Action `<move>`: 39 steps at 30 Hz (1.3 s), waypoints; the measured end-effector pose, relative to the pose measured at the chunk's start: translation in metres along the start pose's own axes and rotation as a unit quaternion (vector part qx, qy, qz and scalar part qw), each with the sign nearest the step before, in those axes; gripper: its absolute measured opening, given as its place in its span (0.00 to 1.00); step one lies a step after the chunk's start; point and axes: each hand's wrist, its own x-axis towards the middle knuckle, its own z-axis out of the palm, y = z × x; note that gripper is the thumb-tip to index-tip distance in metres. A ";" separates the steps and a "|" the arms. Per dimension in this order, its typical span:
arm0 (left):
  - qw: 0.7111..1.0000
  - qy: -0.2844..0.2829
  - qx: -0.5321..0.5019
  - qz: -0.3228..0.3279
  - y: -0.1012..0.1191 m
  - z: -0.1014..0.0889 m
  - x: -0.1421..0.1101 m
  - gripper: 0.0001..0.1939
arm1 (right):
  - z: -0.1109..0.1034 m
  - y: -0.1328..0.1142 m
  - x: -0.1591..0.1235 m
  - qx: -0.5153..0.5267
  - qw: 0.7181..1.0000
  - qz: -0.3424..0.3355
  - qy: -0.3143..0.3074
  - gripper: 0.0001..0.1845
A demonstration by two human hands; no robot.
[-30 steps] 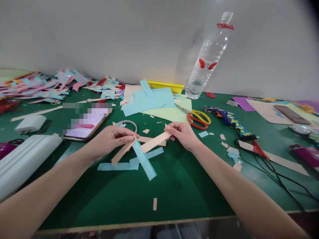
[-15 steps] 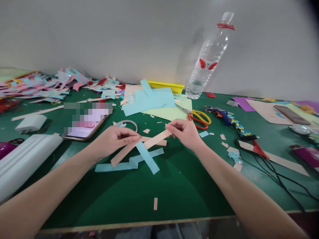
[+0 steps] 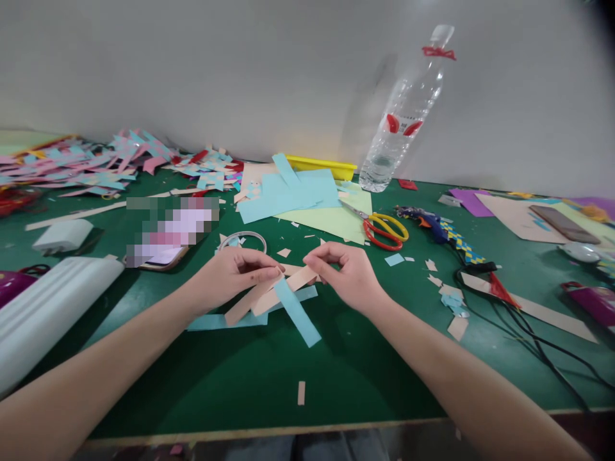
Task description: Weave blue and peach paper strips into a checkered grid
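Observation:
Between finger and thumb, my left hand (image 3: pixel 240 272) pinches joined paper strips: a peach strip (image 3: pixel 245 302) slants down to the left and a blue strip (image 3: pixel 298 314) hangs down to the right. My right hand (image 3: pixel 343 272) is closed on the upper end of another peach paper strip (image 3: pixel 283 288), which passes behind the blue one. Its lower end lies across the first peach strip. On the table below rests a folded blue strip (image 3: pixel 206 322), partly covered. Fingers hide the spot where the held strips meet.
Red and yellow scissors (image 3: pixel 384 230) lie beyond my right hand, near a tilted water bottle (image 3: pixel 403 121). A phone (image 3: pixel 173 237) and a white charger (image 3: pixel 62 235) are at left. Cut strips (image 3: pixel 91 166) heap up at the back left. Black cords (image 3: pixel 528 333) trail at right.
My right hand has moved left and slightly down, bringing its peach strip across the pieces in my left hand. My left hand has shifted a little to the right.

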 end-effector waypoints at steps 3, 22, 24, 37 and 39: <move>1.000 -0.004 0.011 0.009 0.002 0.003 0.001 0.13 | 0.008 -0.003 -0.004 -0.021 1.000 -0.008 -0.002 0.09; 0.998 0.008 -0.042 0.049 0.006 0.008 0.002 0.09 | 0.015 -0.006 -0.012 -0.130 0.985 -0.111 -0.017 0.07; 0.997 0.011 -0.047 0.055 0.005 0.008 0.001 0.09 | 0.018 -0.006 -0.013 -0.129 0.985 -0.110 -0.014 0.08; 0.992 0.098 -0.069 0.040 -0.001 0.006 -0.001 0.11 | 0.012 0.001 -0.008 0.021 0.999 -0.015 -0.029 0.15; 0.990 0.123 -0.068 0.033 -0.003 0.005 -0.002 0.12 | 0.011 0.001 -0.009 0.008 0.999 -0.029 -0.022 0.15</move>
